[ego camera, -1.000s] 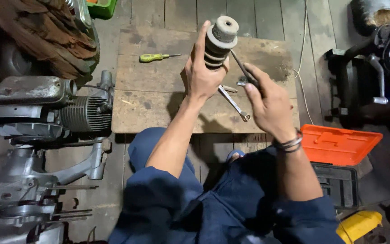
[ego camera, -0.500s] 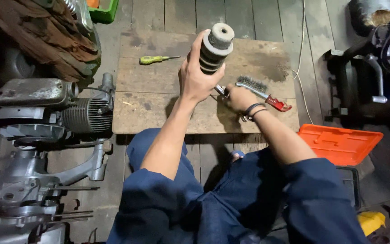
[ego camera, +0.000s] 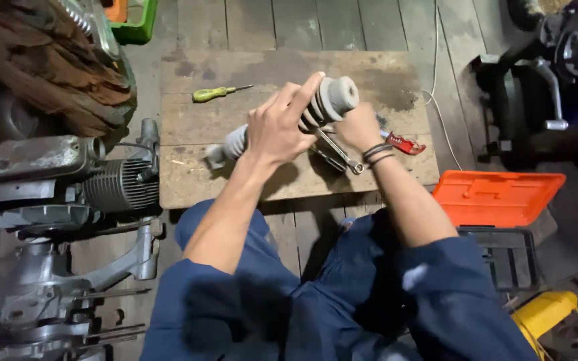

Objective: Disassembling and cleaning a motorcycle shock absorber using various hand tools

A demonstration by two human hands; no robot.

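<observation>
A grey shock absorber with a coil spring (ego camera: 332, 100) lies tilted over the wooden board (ego camera: 235, 187), its lower end at the left and its upper end raised to the right. My left hand (ego camera: 279, 127) grips its middle from above. My right hand (ego camera: 359, 127), with bands on the wrist, is curled against the upper end from below; its fingertips are hidden. A wire brush with a red handle (ego camera: 404, 143) lies on the board just right of that hand. Two wrenches (ego camera: 337, 158) lie under the hands.
A green-handled screwdriver (ego camera: 217, 93) lies at the back of the board. An engine with cooling fins (ego camera: 118, 184) and metal casings stand at the left. An open orange toolbox (ego camera: 496, 197) sits at the right, a yellow object (ego camera: 543, 311) below it, and dark machinery (ego camera: 556, 80) behind.
The shock absorber went from upright to tilted, low over the board. My right hand put the wire brush down on the board and moved to the absorber's upper end.
</observation>
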